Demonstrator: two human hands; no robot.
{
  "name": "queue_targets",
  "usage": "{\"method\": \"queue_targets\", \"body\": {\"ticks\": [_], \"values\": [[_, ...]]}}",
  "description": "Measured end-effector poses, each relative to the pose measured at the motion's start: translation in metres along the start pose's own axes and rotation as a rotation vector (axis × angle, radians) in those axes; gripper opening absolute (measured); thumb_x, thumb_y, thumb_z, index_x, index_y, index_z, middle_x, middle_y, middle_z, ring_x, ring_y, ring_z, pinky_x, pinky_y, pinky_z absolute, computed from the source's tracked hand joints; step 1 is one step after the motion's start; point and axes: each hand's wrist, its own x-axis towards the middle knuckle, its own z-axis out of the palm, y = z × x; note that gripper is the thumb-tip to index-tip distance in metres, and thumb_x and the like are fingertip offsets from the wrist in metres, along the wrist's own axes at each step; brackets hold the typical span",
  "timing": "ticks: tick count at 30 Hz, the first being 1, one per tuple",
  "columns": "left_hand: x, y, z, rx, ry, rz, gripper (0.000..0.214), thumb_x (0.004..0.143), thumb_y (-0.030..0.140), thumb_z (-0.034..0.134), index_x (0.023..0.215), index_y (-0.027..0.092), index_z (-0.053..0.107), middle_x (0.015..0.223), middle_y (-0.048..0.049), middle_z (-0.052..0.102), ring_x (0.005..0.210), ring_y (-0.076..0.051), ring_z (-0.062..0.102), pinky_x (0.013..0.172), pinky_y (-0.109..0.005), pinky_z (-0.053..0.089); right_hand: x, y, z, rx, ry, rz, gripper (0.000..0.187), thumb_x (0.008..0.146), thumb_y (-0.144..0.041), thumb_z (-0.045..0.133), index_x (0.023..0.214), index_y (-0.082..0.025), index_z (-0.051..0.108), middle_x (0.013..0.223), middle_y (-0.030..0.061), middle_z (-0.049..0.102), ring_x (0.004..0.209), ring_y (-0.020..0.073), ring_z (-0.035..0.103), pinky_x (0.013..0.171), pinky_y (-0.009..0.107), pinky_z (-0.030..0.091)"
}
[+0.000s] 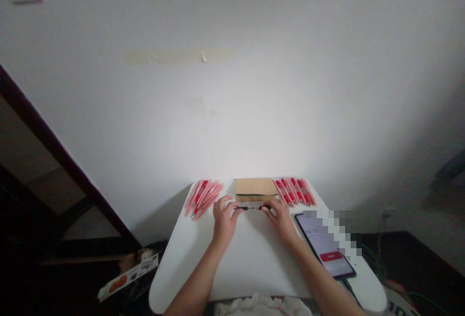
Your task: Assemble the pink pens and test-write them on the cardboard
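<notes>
Resting nearest the camera, at six o'clock, a crumpled white cloth [259, 305] lies at the near edge of the white table [250, 263]. Both forearms reach up from there toward the middle of the tabletop. At about four o'clock a smartphone [325, 246] lies flat with its screen lit and a red button showing — part of it is blurred out.

Farther on, the left hand [223, 219] and the right hand [279, 217] meet at the ends of a slim black pen [252, 207], which lies crosswise just above the table's middle. The left fingertips are closed on its left end and the right fingertips pinch its right end, so the pen spans the gap between the two hands.

Just beyond the pen, at twelve o'clock, sits a flat brown cardboard box [256, 188]. At eleven o'clock a fanned bunch of red pens [203, 197] lies near the left hand; at one o'clock a second row of red pens [295, 191] lies just beside the box — both against the table's far edge, under the white wall [232, 88].
</notes>
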Motion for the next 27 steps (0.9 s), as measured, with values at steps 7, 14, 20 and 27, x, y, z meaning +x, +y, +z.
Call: {"method": "queue_targets", "body": {"ticks": [7, 14, 20, 27], "values": [[-0.001, -0.003, 0.003, 0.004, -0.004, -0.011, 0.001, 0.078, 0.022, 0.072, 0.079, 0.022, 0.072, 0.113, -0.007, 0.062, 0.109, -0.026, 0.055, 0.098, -0.049, 0.046, 0.0, 0.002, -0.001, -0.007, -0.028, 0.032, 0.034, 0.095, -0.054, 0.045, 0.09, -0.026, 0.065, 0.095, 0.0047, 0.068, 0.098, 0.0262, 0.054, 0.091, 0.041, 0.037], [0.001, 0.003, 0.0, -0.035, 0.046, 0.0, 0.006, 0.075, 0.019, 0.073, 0.072, 0.024, 0.075, 0.112, -0.0064, 0.056, 0.11, -0.025, 0.053, 0.099, -0.049, 0.047, -0.001, 0.0, -0.004, -0.092, -0.075, 0.026, 0.035, 0.096, -0.051, 0.042, 0.086, -0.026, 0.065, 0.091, 0.0043, 0.067, 0.098, 0.0255, 0.052, 0.092, 0.042, 0.035], [0.001, 0.007, -0.002, -0.019, 0.045, -0.015, 0.002, 0.075, 0.023, 0.074, 0.076, 0.025, 0.075, 0.111, -0.007, 0.054, 0.11, -0.026, 0.052, 0.099, -0.051, 0.047, 0.0, 0.001, -0.002, -0.09, -0.059, 0.033, 0.036, 0.097, -0.05, 0.041, 0.084, -0.026, 0.064, 0.089, 0.0042, 0.067, 0.093, 0.0252, 0.052, 0.088, 0.041, 0.037], [0.0, 0.007, -0.002, 0.016, 0.022, -0.051, 0.009, 0.072, 0.025, 0.078, 0.08, 0.026, 0.075, 0.114, -0.0069, 0.054, 0.112, -0.027, 0.052, 0.1, -0.052, 0.045, 0.001, 0.005, 0.002, -0.025, 0.041, 0.042, 0.032, 0.094, -0.051, 0.048, 0.09, -0.026, 0.067, 0.095, 0.0069, 0.067, 0.098, 0.027, 0.053, 0.088, 0.041, 0.04]]}}
